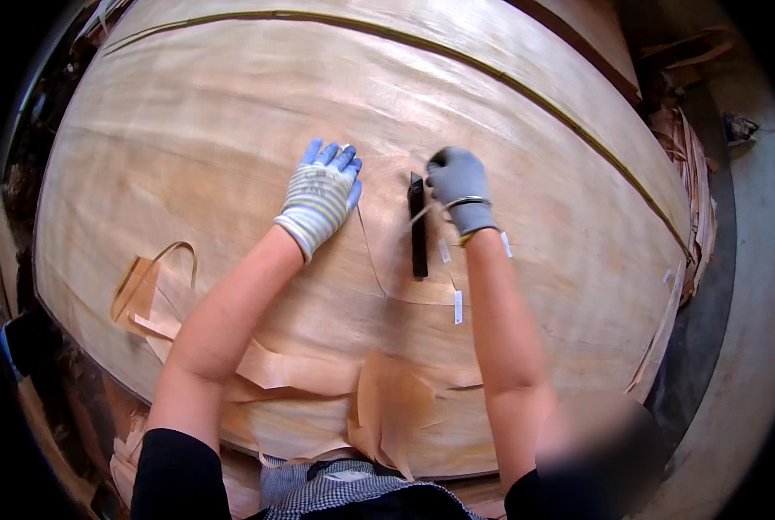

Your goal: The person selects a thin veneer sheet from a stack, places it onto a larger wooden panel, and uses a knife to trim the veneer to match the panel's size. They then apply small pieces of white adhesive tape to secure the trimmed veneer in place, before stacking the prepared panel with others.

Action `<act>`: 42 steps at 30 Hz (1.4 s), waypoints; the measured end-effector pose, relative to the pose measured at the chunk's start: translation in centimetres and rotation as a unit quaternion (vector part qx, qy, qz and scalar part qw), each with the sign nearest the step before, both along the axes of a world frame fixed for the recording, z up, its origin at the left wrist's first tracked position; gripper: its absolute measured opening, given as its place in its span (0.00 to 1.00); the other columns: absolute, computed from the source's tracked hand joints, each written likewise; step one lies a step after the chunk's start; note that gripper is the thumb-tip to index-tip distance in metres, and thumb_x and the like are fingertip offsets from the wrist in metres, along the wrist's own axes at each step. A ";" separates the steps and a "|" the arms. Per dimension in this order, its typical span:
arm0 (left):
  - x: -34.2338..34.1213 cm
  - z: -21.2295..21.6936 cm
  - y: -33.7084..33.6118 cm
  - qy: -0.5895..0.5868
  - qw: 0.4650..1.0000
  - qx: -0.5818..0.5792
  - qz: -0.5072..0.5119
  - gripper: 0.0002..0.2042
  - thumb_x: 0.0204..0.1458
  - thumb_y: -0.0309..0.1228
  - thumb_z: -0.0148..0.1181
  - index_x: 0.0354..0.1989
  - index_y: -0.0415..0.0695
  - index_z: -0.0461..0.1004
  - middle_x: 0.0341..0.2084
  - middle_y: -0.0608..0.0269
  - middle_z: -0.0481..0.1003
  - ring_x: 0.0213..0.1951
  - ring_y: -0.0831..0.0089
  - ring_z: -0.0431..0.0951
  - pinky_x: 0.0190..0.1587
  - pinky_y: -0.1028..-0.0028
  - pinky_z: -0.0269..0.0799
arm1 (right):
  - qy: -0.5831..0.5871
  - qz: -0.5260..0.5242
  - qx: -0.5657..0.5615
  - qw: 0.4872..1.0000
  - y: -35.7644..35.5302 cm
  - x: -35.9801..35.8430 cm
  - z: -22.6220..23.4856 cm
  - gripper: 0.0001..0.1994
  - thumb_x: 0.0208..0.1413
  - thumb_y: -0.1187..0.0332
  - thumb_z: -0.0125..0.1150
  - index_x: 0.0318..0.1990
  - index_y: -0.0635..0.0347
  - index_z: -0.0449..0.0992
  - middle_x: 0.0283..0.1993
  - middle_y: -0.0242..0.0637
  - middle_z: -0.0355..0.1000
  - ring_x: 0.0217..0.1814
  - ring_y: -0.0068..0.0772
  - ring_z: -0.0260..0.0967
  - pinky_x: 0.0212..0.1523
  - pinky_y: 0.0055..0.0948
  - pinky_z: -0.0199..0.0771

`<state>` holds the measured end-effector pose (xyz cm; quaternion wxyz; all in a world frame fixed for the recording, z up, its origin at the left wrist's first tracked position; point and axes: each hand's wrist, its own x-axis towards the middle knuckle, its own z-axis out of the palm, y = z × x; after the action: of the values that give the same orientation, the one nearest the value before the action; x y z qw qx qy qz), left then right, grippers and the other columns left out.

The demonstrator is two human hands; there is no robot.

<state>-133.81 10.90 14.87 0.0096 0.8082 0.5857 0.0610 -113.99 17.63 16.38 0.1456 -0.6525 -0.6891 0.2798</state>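
One broad sheet of pale tan wood veneer [205, 130], spread before you beneath both hands. One left hand [320, 198], yours, in a white-and-yellow striped glove with blue fingertips: fingers extended, laid flat on the sheet. One right hand [461, 186], yours, in a plain grey glove: fingers curled in, well apart from the left; whether they grip anything, you cannot tell. One slim black knife [419, 232], lying on the sheet between your hands, nearer the right, its narrow tip directed away from you. Small white rectangular slips [458, 307], several, on the sheet about your right forearm. Torn orange-tan veneer scraps [305, 373], lying along the near edge. One thin looped brown strip [182, 245], left of your left forearm.
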 end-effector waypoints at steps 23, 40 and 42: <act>5.0 0.6 -14.2 -0.215 0.974 0.036 0.063 0.21 0.46 0.30 0.49 0.51 0.41 0.65 0.53 0.54 0.62 0.58 0.55 0.55 0.61 0.59 0.42 | 0.159 -0.009 -0.250 0.955 -14.5 0.5 -0.3 0.09 0.47 0.66 0.56 0.29 0.64 0.73 0.23 0.44 0.72 0.22 0.34 0.71 0.21 0.31 0.69; 3.4 4.7 -23.1 -0.127 0.989 -0.068 0.024 0.30 0.42 0.47 0.54 0.52 0.41 0.63 0.48 0.51 0.65 0.55 0.53 0.59 0.59 0.51 0.41 | -0.107 -0.049 0.195 0.974 -10.2 -0.6 3.8 0.33 0.40 0.60 0.63 0.57 0.49 0.58 0.39 0.47 0.66 0.42 0.48 0.65 0.39 0.41 0.65; 1.0 5.6 -24.9 -0.069 0.991 -0.101 0.056 0.32 0.40 0.49 0.56 0.52 0.42 0.63 0.45 0.52 0.67 0.53 0.54 0.61 0.59 0.50 0.40 | -0.184 -0.004 0.043 0.982 -10.4 -1.4 2.5 0.41 0.40 0.60 0.63 0.62 0.54 0.46 0.36 0.48 0.66 0.36 0.45 0.68 0.35 0.40 0.68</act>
<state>-132.85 -14.00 20.51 0.1283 0.7628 0.6311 0.0580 -115.38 7.19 18.87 0.0452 -0.6891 -0.7125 0.1244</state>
